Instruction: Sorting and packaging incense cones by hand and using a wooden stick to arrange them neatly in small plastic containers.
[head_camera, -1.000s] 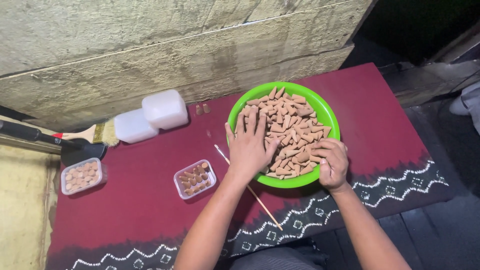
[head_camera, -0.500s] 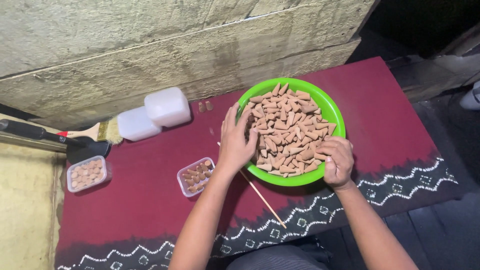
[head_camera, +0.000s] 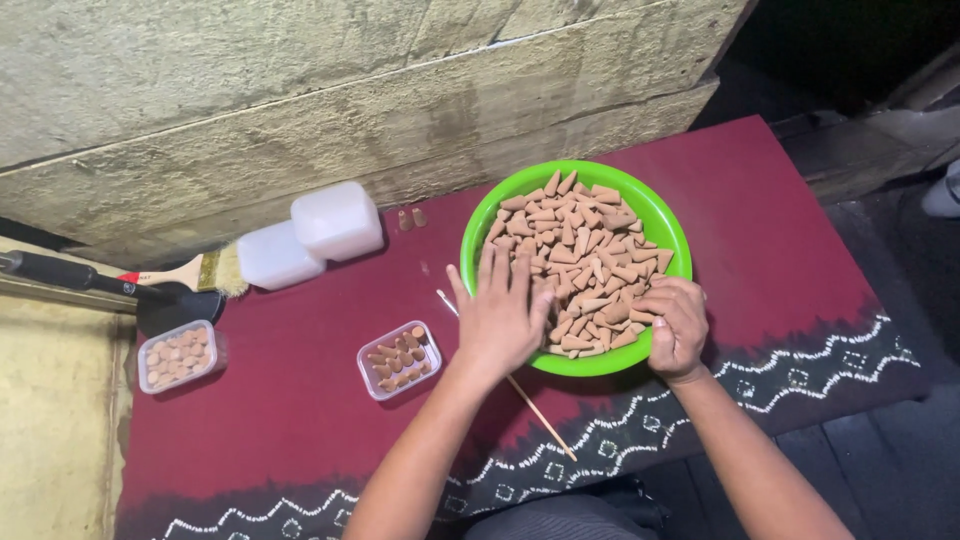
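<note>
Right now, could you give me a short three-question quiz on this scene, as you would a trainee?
1. True or false: the green bowl holds brown cone-shaped pieces.
2. How many small clear boxes filled with cones stand on the red cloth?
3. Which hand lies flat over the bowl's near-left rim: A left hand, B right hand?

Key
1. True.
2. Two: one near the left hand, one at the cloth's left edge.
3. A; the right hand curls at the near-right rim, fingers among the cones.
</note>
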